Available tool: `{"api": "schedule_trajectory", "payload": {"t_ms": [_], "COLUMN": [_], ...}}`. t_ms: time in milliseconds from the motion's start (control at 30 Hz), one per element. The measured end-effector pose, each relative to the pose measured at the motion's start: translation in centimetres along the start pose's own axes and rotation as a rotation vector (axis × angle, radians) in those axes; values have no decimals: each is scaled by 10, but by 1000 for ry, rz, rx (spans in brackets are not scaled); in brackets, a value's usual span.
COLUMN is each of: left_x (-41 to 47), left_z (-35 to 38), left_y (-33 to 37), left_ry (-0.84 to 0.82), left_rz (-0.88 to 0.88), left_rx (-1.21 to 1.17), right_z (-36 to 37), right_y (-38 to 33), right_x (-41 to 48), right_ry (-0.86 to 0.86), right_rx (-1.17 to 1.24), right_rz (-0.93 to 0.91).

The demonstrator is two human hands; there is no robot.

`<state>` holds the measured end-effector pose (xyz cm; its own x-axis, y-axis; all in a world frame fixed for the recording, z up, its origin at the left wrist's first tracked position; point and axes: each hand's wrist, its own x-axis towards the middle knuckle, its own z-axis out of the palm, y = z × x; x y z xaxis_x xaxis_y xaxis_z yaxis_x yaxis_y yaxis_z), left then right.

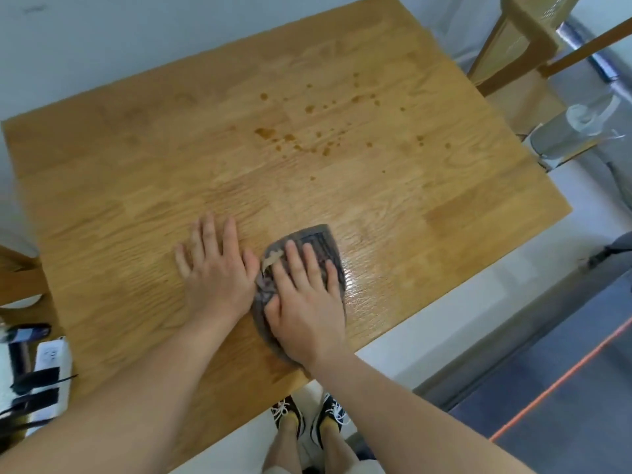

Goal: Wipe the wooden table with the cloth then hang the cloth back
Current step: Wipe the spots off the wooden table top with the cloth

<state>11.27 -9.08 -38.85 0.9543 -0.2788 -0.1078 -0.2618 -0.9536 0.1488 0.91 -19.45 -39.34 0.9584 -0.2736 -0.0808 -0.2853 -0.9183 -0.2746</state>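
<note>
One cloth (319,238) under right hand (305,302)

No text, label, brand, number or sign is showing legibly anywhere in the view. The white power strip (51,357) at the left edge of the view is carrying faint grey markings around its sockets, but they are blurring past reading. The dark device (27,331) lying just beyond it is showing only a bluish sheen, with no letters that can be made out.
</note>
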Motion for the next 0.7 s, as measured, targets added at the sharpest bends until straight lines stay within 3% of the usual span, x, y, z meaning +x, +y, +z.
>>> {"api": "schedule_trajectory", "payload": {"t_ms": [100,167,333,433,500,633,700], "left_x": [3,14,86,111,109,110,112], "left_z": [-5,-10,-24,-22,-17,-15,-15], "left_y": [-1,-6,-34,-53,-55,-55,-58], "left_ry": [-38,-67,-1,13,30,49,64], "left_rz": [10,32,-69,-124,-106,-106,-101], "left_rx": [63,102,42,3,-5,-5,-36], "right_z": [-3,-15,-56,-59,-46,-8,-1], "right_y": [15,64,164,158,120,15,-5], "right_x": [6,20,74,84,74,62,97], "right_ry": [-41,-40,19,25,33,-61,-43], "right_rx": [4,-45,-89,-93,-117,-56,-19], "right_rz": [-217,-213,346,434,264,-334,-394]}}
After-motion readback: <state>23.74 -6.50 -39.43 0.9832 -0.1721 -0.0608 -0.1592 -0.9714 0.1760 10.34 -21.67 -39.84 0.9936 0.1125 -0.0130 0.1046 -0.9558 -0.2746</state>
